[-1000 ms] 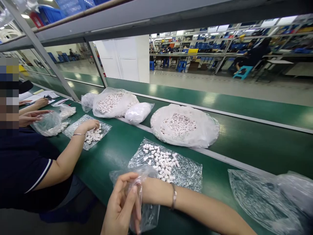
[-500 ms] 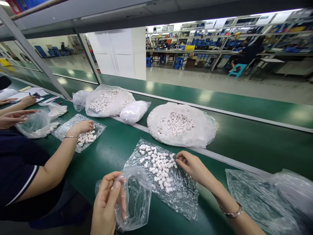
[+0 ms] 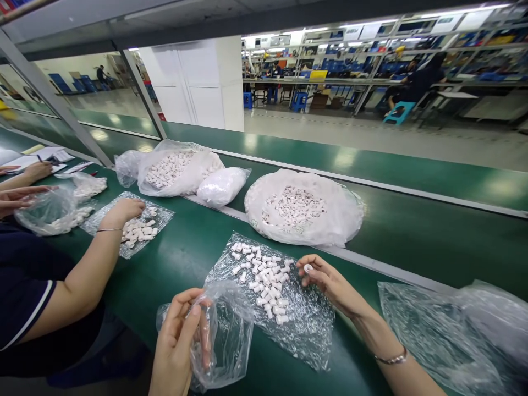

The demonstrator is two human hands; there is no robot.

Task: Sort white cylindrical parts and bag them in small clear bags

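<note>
My left hand [image 3: 181, 335] grips the rim of a clear plastic bag [image 3: 229, 341], its mouth held wide with some fingers inside. Between the thumb and fingers of my right hand [image 3: 325, 280] is a small white plastic fitting [image 3: 308, 268], its round hollow end showing. That hand hovers at the right edge of a pile of white fittings [image 3: 266, 275]. The pile lies on a flat, crinkled clear plastic sheet [image 3: 297, 335] on the green bench, between my hands.
A large bag of fittings [image 3: 305, 206] lies behind the pile, another bag of fittings [image 3: 177, 168] farther left. Clear plastic bags [image 3: 449, 330] lie at right. At left, a co-worker's hand [image 3: 127, 209] reaches over another sheet of fittings [image 3: 138, 234]. A metal post [image 3: 142, 93] rises behind.
My right hand has picked a white fitting from the pile's right edge and turned it upward. My left hand keeps hold of the bag. The view has shifted slightly.
</note>
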